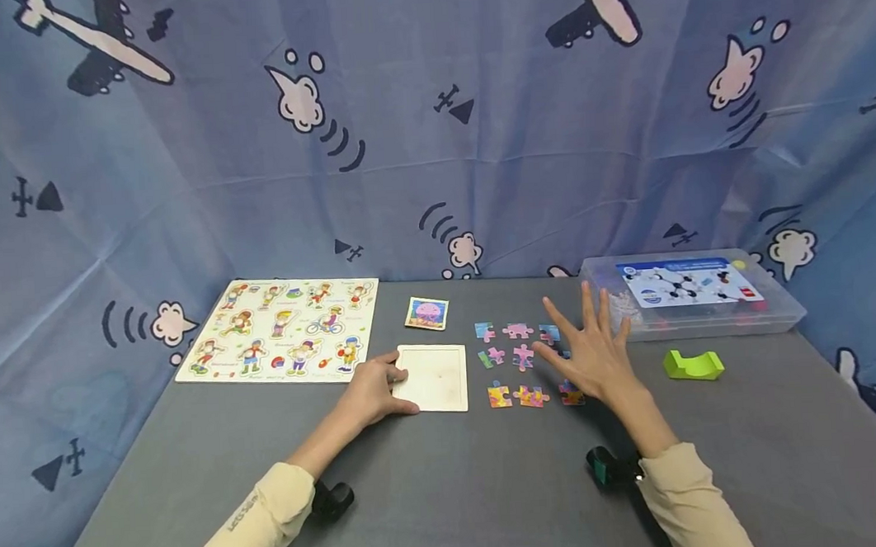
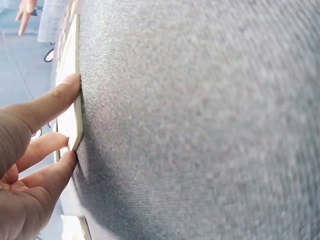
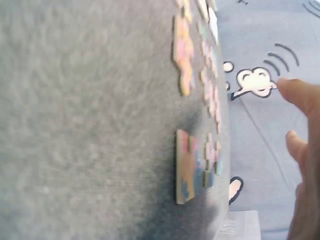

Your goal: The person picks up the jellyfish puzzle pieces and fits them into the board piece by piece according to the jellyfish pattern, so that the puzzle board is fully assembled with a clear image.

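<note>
My left hand (image 1: 373,394) holds the left side of a pale square puzzle tray (image 1: 434,379) that lies on the grey table. In the left wrist view, thumb and fingers grip the tray's edge (image 2: 76,115) near a corner. With fingers spread and nothing in it, my right hand (image 1: 600,356) hovers over the right side of several loose jigsaw pieces (image 1: 531,397). These pieces, pink, blue and yellow, lie apart in rough rows to the right of the tray. One corner-like piece (image 3: 186,167) sits below the right hand in the right wrist view, slightly blurred.
Behind the tray lies a small card (image 1: 427,314) with a pink picture. A large board of sports figures (image 1: 264,367) is at the back left. A clear plastic case (image 1: 696,319) stands at the back right, a green curved block (image 1: 693,366) before it. A patterned curtain hangs behind.
</note>
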Available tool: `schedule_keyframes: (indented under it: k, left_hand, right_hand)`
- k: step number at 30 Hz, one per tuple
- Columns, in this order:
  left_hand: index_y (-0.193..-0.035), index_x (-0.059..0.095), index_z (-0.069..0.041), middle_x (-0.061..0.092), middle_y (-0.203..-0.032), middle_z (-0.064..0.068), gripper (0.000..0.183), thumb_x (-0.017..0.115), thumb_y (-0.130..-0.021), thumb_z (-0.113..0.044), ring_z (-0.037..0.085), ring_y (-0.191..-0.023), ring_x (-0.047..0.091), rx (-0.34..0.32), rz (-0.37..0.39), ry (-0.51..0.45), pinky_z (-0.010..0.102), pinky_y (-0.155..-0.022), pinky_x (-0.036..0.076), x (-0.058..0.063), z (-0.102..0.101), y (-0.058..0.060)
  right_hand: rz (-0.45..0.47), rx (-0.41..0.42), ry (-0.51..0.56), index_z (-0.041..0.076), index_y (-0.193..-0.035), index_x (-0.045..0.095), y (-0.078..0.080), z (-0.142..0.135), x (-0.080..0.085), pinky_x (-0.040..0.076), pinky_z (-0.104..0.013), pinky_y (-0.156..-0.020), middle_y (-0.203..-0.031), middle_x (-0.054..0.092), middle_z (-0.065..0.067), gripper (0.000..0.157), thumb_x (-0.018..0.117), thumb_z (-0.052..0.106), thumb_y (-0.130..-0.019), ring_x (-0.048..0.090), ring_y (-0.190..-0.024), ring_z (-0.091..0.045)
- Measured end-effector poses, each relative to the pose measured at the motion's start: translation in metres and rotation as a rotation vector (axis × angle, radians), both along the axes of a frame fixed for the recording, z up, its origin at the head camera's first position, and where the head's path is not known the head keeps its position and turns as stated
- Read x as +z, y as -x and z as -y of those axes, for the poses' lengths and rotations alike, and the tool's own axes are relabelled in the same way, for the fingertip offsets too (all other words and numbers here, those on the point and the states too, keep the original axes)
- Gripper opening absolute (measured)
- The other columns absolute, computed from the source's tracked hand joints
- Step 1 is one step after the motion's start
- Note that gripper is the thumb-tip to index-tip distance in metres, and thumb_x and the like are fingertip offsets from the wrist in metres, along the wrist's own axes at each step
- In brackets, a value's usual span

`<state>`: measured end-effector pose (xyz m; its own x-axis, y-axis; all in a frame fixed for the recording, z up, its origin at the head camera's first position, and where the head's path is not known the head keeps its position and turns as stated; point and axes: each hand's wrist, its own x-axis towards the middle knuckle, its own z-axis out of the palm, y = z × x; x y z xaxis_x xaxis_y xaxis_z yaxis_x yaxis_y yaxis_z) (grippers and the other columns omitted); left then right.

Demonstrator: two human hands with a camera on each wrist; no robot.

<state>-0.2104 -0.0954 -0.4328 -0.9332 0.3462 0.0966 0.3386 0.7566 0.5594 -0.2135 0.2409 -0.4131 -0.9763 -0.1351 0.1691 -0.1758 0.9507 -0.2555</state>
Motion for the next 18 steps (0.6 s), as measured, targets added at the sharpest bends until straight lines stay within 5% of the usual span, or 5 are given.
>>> schedule_keyframes:
  k: [6, 10, 18]
  left_hand:
    - [-0.104, 0.072, 0.005, 0.055, -0.131, 0.023, 0.058, 0.093, -0.057, -0.022, 0.039, -0.121, 0.052, 0.022, 0.005, 0.002, 0.044, -0.102, 0.044, -0.001, 0.000, 0.003]
    - [-0.104, 0.071, 0.005, 0.055, -0.133, 0.021, 0.060, 0.094, -0.056, -0.022, 0.037, -0.123, 0.051, 0.051, 0.037, 0.000, 0.044, -0.102, 0.043, -0.001, 0.000, 0.003]
    - [-0.105, 0.071, 0.004, 0.055, -0.132, 0.020, 0.060, 0.094, -0.056, -0.023, 0.036, -0.124, 0.050, 0.067, 0.049, -0.018, 0.043, -0.103, 0.042, -0.001, 0.000, 0.003]
  right_hand:
    - [-0.019, 0.049, 0.034, 0.019, -0.152, 0.028, 0.017, 0.004, -0.006, 0.006, -0.078, -0.102, -0.157, 0.000, -0.027, 0.074, 0.058, 0.048, -0.091, -0.008, -0.141, -0.049]
    - [-0.008, 0.168, 0.143, 0.012, -0.148, 0.036, 0.031, 0.008, -0.011, 0.015, -0.075, -0.103, -0.156, 0.011, -0.028, 0.067, 0.064, 0.034, -0.091, 0.001, -0.141, -0.050]
    - [0.040, 0.355, 0.477, -0.004, -0.129, 0.057, 0.056, 0.020, -0.012, 0.050, -0.048, -0.093, -0.132, 0.054, -0.024, 0.049, 0.073, 0.006, -0.084, 0.054, -0.118, -0.041]
